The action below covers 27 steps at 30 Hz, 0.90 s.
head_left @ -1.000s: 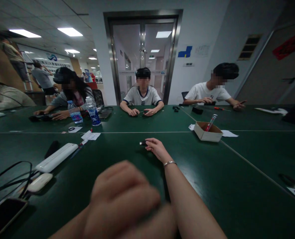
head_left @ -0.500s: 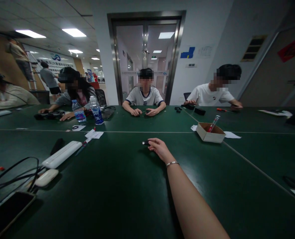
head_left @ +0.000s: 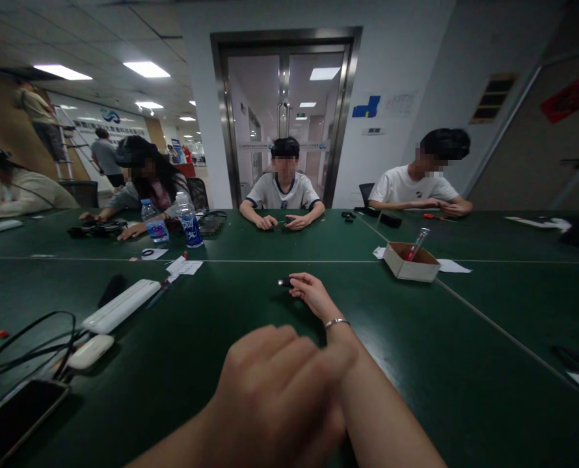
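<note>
My right hand (head_left: 311, 296) reaches over the green table (head_left: 196, 364), thumb and fingers closed on a small black USB flash drive (head_left: 284, 283). Its silver metal end points left, and its other end is hidden in the fingers. A metal bracelet (head_left: 337, 322) circles the right wrist. Close to the camera, my left hand (head_left: 280, 390) is raised in front of the right forearm and covers part of it. Its fingers are curled into a loose fist, somewhat blurred. The palm side is out of sight, so whether it holds anything is hidden.
On the left lie a phone (head_left: 19, 416), a white case (head_left: 90, 352), a long white power bank (head_left: 122, 307) and black cables. Two bottles (head_left: 189, 224) stand farther back. An open box (head_left: 411, 266) holds a red tube. Several people sit across the table.
My left hand has come into view from below, in front of the right forearm. My right hand keeps its grip on the USB flash drive, almost in the same place.
</note>
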{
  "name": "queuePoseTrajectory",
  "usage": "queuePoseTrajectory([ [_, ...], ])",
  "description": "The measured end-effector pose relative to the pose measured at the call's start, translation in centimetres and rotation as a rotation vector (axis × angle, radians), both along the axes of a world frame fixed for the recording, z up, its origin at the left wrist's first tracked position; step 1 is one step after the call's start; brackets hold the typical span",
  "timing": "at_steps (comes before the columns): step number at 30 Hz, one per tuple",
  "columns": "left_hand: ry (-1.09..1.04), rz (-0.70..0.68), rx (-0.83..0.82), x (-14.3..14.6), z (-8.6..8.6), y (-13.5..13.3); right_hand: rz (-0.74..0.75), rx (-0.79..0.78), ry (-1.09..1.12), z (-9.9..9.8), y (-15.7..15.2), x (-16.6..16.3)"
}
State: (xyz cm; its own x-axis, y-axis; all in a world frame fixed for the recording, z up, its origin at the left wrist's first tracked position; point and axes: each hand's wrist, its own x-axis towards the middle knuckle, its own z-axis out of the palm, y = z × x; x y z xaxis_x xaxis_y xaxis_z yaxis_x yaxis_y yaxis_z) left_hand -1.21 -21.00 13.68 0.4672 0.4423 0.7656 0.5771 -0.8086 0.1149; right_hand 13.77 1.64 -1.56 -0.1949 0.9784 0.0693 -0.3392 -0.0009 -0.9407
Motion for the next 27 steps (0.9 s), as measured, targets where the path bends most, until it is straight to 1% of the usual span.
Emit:
queuePoseTrajectory([
  [2,0.056,0.124,-0.102,0.8,-1.4,4.9,0.0,0.025,0.025,-0.1,0.0,0.0],
  [3,0.073,0.202,-0.189,0.8,-2.3,7.5,0.003,0.035,0.039,-0.1,0.0,-0.1],
  [6,0.048,0.425,-0.435,-0.1,-5.1,14.6,0.015,0.035,0.05,-0.1,0.1,0.0],
  [8,-0.018,0.501,-0.583,-0.8,-6.9,18.2,0.011,0.013,0.032,-0.1,0.2,0.0],
  [10,-0.139,0.518,-0.724,-1.1,-8.9,20.6,-0.003,0.002,0.023,-0.1,0.4,0.0],
  [11,-0.218,0.508,-0.785,-1.1,-10.0,21.4,-0.006,0.001,0.023,-0.1,0.4,0.0],
  [13,-0.37,0.431,-0.846,-0.9,-12.0,22.1,-0.008,0.002,0.025,-0.1,0.5,0.0],
  [15,-0.473,0.307,-0.848,-0.6,-13.7,22.1,-0.01,0.002,0.025,-0.2,0.6,0.0],
  [17,-0.538,0.179,-0.834,-0.5,-14.6,21.7,-0.009,-0.003,0.02,-0.2,0.6,0.0],
  [19,-0.576,0.107,-0.823,-0.6,-14.9,21.3,-0.008,-0.002,0.014,-0.2,0.6,0.0],
  [22,-0.617,0.091,-0.831,-0.7,-14.7,21.0,-0.003,0.004,0.01,-0.2,0.6,0.0],
  [27,-0.717,0.055,-0.853,-0.8,-14.9,21.3,0.007,0.009,0.032,-0.2,0.5,0.1],
])
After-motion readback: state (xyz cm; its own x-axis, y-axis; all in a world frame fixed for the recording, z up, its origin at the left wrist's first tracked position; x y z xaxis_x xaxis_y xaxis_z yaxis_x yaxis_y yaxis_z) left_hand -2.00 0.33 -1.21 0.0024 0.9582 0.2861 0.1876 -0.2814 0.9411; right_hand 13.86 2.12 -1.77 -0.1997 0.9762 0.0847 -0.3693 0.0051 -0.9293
